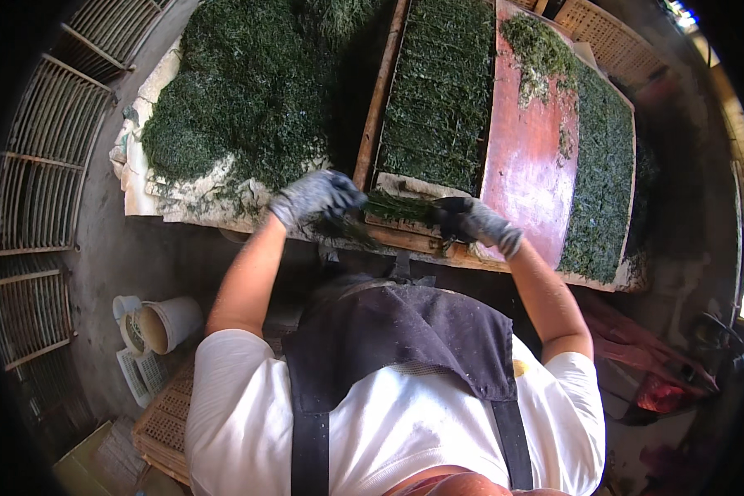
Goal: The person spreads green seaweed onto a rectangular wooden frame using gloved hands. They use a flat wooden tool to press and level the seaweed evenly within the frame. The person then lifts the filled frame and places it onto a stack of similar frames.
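Both my hands wear grey work gloves with dark fingers. My left hand [322, 197], slightly blurred, is over the near edge of the table, with dark green strands hanging below its fingers. A bunch of green strands, which look like seaweed [400, 208], stretches from beside it to my right hand [471, 223], whose fingers are closed on the bunch's right end. Beyond the bunch lies a long bed of the same strands [434, 111] within a wooden frame [378, 102]. The fingertips of my left hand are too blurred to tell their grip.
A large heap of strands [242, 93] lies on pale cloth [142, 186] at left. Right of the frame are a reddish smooth board [527, 167] and another green layer [601, 173]. Slatted racks [43, 155], buckets [177, 319] and woven trays [167, 415] stand at left.
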Motion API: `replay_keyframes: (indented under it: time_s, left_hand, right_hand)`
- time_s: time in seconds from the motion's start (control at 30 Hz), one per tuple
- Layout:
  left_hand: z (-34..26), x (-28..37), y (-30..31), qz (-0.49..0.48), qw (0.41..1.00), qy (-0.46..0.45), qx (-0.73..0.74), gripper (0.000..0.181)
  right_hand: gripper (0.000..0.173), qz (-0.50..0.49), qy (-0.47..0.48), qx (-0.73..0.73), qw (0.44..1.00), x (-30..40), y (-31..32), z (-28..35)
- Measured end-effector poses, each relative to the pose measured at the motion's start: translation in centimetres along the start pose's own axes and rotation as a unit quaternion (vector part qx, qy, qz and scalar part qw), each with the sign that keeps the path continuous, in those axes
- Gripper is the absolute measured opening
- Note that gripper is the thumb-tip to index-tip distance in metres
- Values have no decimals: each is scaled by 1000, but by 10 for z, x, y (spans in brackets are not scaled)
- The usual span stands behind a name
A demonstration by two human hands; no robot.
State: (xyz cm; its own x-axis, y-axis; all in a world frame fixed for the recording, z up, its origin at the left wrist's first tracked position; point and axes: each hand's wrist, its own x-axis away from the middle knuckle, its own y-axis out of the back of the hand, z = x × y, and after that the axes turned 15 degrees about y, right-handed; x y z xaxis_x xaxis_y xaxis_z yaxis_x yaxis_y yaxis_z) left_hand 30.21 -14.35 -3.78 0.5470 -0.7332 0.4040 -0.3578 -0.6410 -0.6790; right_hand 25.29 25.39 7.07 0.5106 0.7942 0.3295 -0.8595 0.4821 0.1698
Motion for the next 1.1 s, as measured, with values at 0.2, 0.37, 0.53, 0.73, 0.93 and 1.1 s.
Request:
replay_keyframes:
  time_s: [0.2, 0.37, 0.53, 0.73, 0.93, 1.1]
  left_hand:
    - [19, 0, -103, -511, 488, -159, -690, 59]
    - [82, -54, -134, -362, 538, -178, -740, 65]
    - [82, -66, -124, -333, 536, -178, -755, 65]
    - [98, -64, -119, -287, 487, -296, -770, 61]
    - [87, -95, -118, -127, 496, -355, -782, 53]
    - [70, -111, -96, -186, 465, -233, -833, 61]
  right_hand:
    - [39, 66, 85, 251, 962, 6, 1, -55]
    - [43, 21, -78, -71, 994, 60, 55, -49]
    - [33, -80, -119, -12, 990, 121, 98, -66]
    - [28, -157, -26, 595, 788, 115, 53, -38]
    - [28, -161, 68, 277, 945, 31, -51, -40]
    - [43, -456, 106, -63, 881, 26, 26, -53]
